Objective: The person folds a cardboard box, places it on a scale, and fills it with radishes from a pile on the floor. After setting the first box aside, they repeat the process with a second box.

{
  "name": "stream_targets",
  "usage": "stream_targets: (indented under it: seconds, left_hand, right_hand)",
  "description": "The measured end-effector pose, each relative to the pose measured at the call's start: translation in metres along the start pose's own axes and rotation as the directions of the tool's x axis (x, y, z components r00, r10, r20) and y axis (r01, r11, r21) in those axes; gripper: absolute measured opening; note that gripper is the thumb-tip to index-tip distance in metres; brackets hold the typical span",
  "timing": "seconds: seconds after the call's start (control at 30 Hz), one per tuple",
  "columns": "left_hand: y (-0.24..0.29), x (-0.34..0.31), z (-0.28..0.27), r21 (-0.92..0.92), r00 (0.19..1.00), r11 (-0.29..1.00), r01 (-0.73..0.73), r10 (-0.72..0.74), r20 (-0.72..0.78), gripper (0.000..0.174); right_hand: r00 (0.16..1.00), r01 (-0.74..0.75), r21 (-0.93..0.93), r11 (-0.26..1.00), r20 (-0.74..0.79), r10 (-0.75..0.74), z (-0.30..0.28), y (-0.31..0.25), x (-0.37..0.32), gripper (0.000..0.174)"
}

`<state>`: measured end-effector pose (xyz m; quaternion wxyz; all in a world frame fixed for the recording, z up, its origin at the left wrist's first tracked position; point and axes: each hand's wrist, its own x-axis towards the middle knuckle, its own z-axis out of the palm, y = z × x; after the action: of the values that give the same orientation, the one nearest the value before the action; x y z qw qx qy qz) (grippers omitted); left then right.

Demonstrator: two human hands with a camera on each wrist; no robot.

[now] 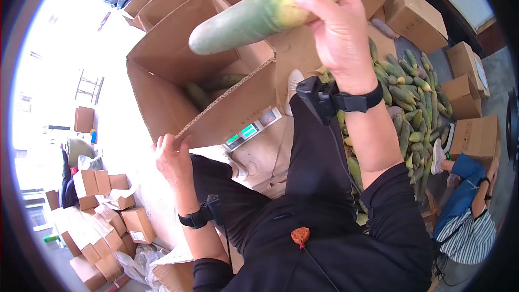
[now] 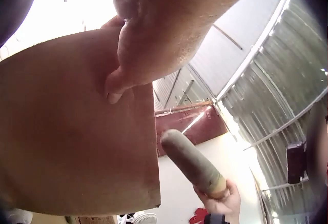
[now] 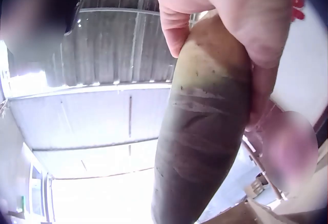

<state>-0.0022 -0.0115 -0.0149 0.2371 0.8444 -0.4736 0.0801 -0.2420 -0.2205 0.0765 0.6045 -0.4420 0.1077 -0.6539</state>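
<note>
My right hand [image 1: 341,35] grips a long green radish [image 1: 238,24] by its pale yellow root end, up above an open cardboard box [image 1: 227,116]. In the right wrist view, thumb and fingers wrap the yellow part of the radish [image 3: 200,126], and its darker green length points away from the palm. My left hand [image 1: 175,165] pinches the near corner of the box's raised flap; the left wrist view shows a thumb pressed on the cardboard flap [image 2: 77,126]. Inside the box lie green radishes [image 1: 199,95], partly hidden by its wall.
A scale with a lit green display [image 1: 248,130] shows under the box. To the right is a large heap of green radishes [image 1: 408,97], with cardboard boxes [image 1: 416,16] around it. Another person [image 1: 465,211] is beyond the heap. Stacked cartons [image 1: 102,227] stand at lower left.
</note>
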Motion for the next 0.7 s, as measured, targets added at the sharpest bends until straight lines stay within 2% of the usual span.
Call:
stream_targets:
  seconds: [0.03, 0.07, 0.1, 0.13, 0.2, 0.23, 0.27, 0.3, 0.33, 0.37, 0.4, 0.43, 0.47, 0.5, 0.53, 0.6, 0.63, 0.7]
  left_hand:
    - [-0.002, 0.001, 0.001, 0.003, 1.000, 1.000, 0.008, -0.008, -0.005, 0.025]
    - [-0.006, 0.001, 0.003, 0.003, 0.999, 0.999, -0.047, 0.047, -0.019, 0.025]
    - [-0.009, 0.001, 0.004, 0.004, 0.994, 0.994, -0.105, 0.105, -0.029, 0.026]
    - [-0.009, 0.000, 0.003, 0.006, 0.994, 0.995, -0.103, 0.103, -0.022, 0.026]
    - [-0.007, 0.002, 0.003, 0.008, 0.993, 0.994, -0.113, 0.113, -0.041, 0.026]
    - [-0.008, 0.002, 0.004, 0.008, 0.992, 0.993, -0.117, 0.118, -0.038, 0.026]
    - [-0.009, 0.001, 0.004, 0.027, 0.991, 0.992, -0.126, 0.127, -0.039, 0.025]
    - [-0.010, 0.001, 0.005, 0.044, 0.989, 0.989, -0.138, 0.140, -0.039, 0.025]
    - [-0.011, 0.001, 0.005, 0.037, 0.988, 0.988, -0.151, 0.152, -0.032, 0.025]
    - [-0.012, 0.001, 0.005, 0.023, 0.988, 0.989, -0.149, 0.150, -0.047, 0.025]
    - [-0.012, 0.000, 0.005, 0.004, 0.987, 0.989, -0.149, 0.149, -0.057, 0.024]
    - [-0.014, -0.001, 0.006, -0.021, 0.987, 0.989, -0.148, 0.146, -0.065, 0.024]
    - [-0.012, -0.001, 0.005, -0.020, 0.989, 0.990, -0.142, 0.141, -0.044, 0.025]
    - [-0.012, -0.001, 0.006, -0.021, 0.989, 0.990, -0.140, 0.139, -0.046, 0.025]
    - [-0.012, -0.001, 0.007, -0.017, 0.990, 0.990, -0.137, 0.136, -0.049, 0.025]
    - [-0.015, 0.001, 0.009, 0.013, 0.990, 0.990, -0.139, 0.139, -0.013, 0.025]
    - [-0.015, 0.001, 0.009, 0.058, 0.992, 0.990, -0.126, 0.126, 0.008, 0.025]
    - [-0.014, -0.001, 0.008, 0.001, 0.995, 0.995, -0.096, 0.096, 0.024, 0.026]
  right_hand:
    - [0.998, -0.013, -0.017, 1.000, 0.060, 0.014, 0.010, 0.008, 0.004, 0.030]
    - [0.993, -0.026, -0.034, 0.999, 0.117, 0.030, 0.020, 0.017, 0.005, 0.031]
    - [0.992, -0.050, -0.149, 0.988, 0.106, 0.066, 0.029, 0.028, 0.005, 0.031]
    - [0.985, -0.092, -0.236, 0.967, 0.120, 0.123, 0.034, 0.046, 0.007, 0.032]
    - [0.964, -0.192, -0.380, 0.905, 0.103, 0.247, 0.044, 0.077, 0.002, 0.035]
    - [0.957, -0.175, -0.464, 0.868, 0.127, 0.260, 0.050, 0.094, -0.001, 0.035]
    - [0.952, -0.163, -0.627, 0.762, 0.104, 0.289, 0.049, 0.106, -0.010, 0.036]
    - [0.929, -0.190, -0.639, 0.746, 0.129, 0.347, 0.047, 0.130, -0.015, 0.036]
    - [0.895, -0.128, -0.787, 0.603, 0.171, 0.413, 0.050, 0.135, -0.020, 0.037]
    - [0.881, -0.079, -0.816, 0.572, 0.211, 0.423, 0.046, 0.156, -0.027, 0.036]
    - [0.820, -0.043, -0.829, 0.558, 0.289, 0.493, 0.046, 0.162, -0.027, 0.031]
    - [0.840, -0.010, -0.807, 0.591, 0.314, 0.443, 0.044, 0.171, -0.029, 0.022]
    - [0.860, 0.115, -0.870, 0.479, 0.329, 0.389, 0.045, 0.192, -0.025, 0.012]
    - [0.807, -0.110, -0.843, 0.527, 0.234, 0.542, 0.050, 0.173, -0.021, 0.010]
    - [0.798, -0.159, -0.835, 0.526, 0.205, 0.566, 0.055, 0.149, -0.018, 0.013]
    - [0.859, 0.020, -0.776, 0.630, 0.336, 0.386, 0.044, 0.143, -0.021, 0.015]
    - [0.865, 0.008, -0.782, 0.624, 0.319, 0.388, 0.039, 0.128, -0.022, 0.015]
    - [0.858, -0.068, -0.639, 0.766, 0.354, 0.371, 0.021, 0.089, -0.025, 0.015]
